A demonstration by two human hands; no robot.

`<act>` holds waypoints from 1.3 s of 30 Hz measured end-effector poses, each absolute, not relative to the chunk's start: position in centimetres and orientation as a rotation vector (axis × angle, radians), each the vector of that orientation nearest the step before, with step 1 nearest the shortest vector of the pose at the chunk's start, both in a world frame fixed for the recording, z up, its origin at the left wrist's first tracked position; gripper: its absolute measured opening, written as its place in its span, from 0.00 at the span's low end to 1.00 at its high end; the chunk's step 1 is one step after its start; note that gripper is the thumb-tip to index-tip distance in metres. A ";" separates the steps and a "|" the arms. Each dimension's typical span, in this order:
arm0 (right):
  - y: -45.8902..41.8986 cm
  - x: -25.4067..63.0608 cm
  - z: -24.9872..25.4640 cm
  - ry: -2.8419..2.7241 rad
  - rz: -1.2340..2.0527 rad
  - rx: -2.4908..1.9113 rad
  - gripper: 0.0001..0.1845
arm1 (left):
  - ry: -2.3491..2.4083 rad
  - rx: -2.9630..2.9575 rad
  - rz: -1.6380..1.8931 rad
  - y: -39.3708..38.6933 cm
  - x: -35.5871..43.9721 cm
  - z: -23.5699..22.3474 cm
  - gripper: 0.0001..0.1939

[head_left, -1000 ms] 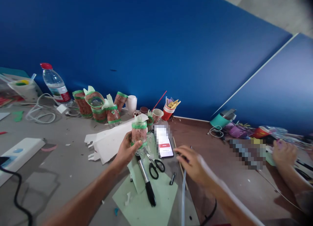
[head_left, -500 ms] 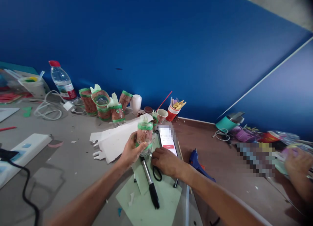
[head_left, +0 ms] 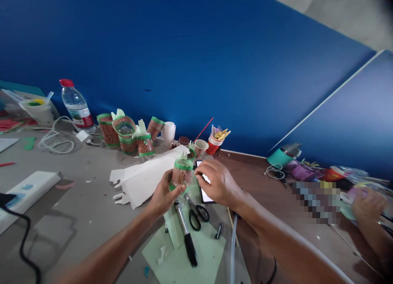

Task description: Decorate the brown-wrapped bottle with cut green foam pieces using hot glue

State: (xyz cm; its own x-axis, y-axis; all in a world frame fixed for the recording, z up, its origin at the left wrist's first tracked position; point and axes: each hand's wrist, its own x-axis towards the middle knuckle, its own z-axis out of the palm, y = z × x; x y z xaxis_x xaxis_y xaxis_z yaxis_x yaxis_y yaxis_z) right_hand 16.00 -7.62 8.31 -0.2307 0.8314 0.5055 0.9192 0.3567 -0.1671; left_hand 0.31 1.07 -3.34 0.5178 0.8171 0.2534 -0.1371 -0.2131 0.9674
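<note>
My left hand (head_left: 167, 194) is closed round a small painted jar (head_left: 182, 175) with brown sides, green bands and pale green paper cut-outs at its top. The jar stands upright in that grip. Just right of it, my right hand (head_left: 215, 181) hangs over a phone (head_left: 205, 194), thumb and fingertips pinched together. Whatever lies between those fingertips is hidden. Black-handled scissors (head_left: 196, 216) rest below the jar, beside a marker (head_left: 188, 239) with a black end. Under them lie pale green paper sheets (head_left: 208, 247). White cut paper (head_left: 141, 179) is spread behind my left hand.
Several similar painted jars (head_left: 124, 132), a white cup (head_left: 168, 133) and a red cup of sticks (head_left: 215, 144) stand along the blue partition (head_left: 184, 63). A water bottle (head_left: 75, 106) and power strip (head_left: 27, 198) are at left. Another person's hand (head_left: 368, 206) is at far right.
My right hand has risen from beside the scissors to a pinch near the jar's upper right, over the phone. The scissors' handles now show fully. My left hand keeps hold of the jar.
</note>
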 end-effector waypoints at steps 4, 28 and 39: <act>-6.6 15.7 9.0 -2.342 -0.415 -1.535 0.09 | 0.591 1.556 0.930 1.1 0.3 -3.7 0.29; -5.9 14.6 8.2 -2.486 -0.949 -1.482 0.09 | 0.703 1.620 0.877 0.6 0.3 -2.9 0.30; -8.1 15.7 6.6 -1.968 -0.404 -1.631 0.06 | 0.670 1.590 0.937 0.7 0.3 -2.5 0.27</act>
